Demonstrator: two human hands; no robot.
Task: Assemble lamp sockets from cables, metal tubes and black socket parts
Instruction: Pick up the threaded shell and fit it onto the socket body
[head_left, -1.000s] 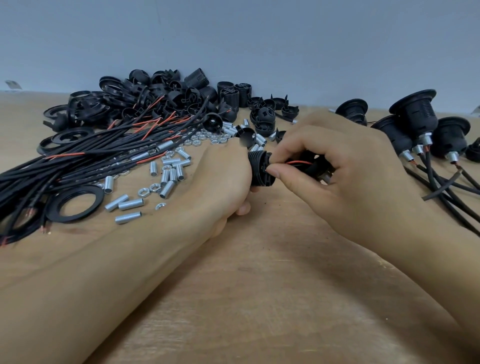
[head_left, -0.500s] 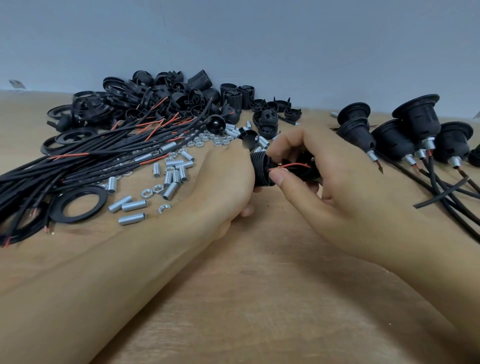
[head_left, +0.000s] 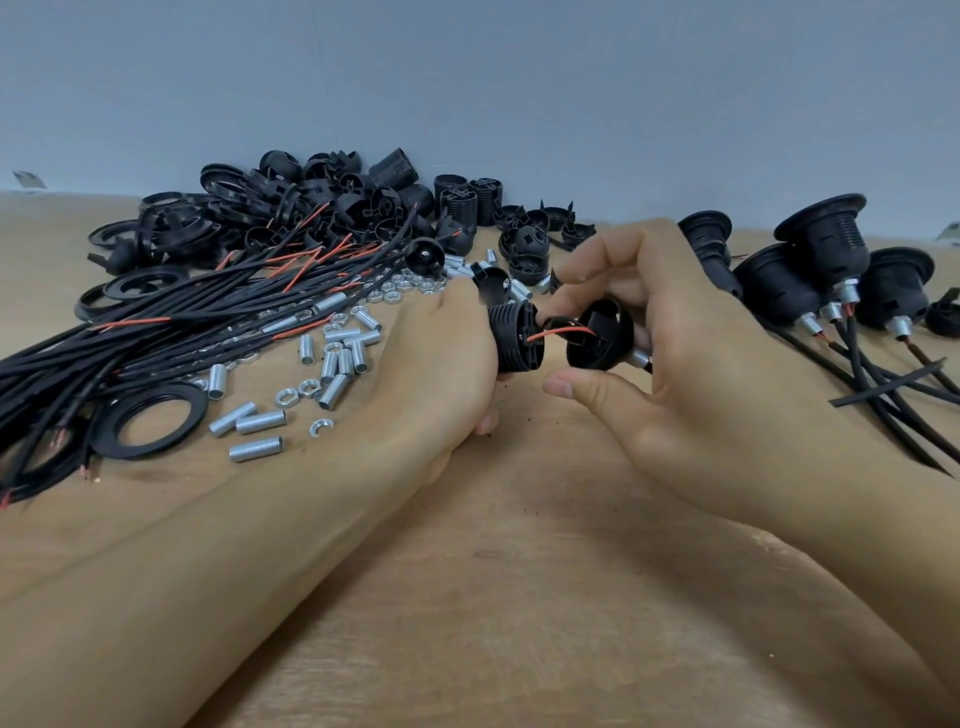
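Head-camera view showed the left hand (head_left: 441, 358) gripping a ribbed black socket body (head_left: 514, 338), while the right hand (head_left: 691, 364) held a domed black cap (head_left: 600, 335) just beside it, thumb and forefinger spread apart. A red wire (head_left: 563, 331) bridged the gap between the fingers of both hands. Closing the parts carelessly could likely pinch that wire or pull it loose.
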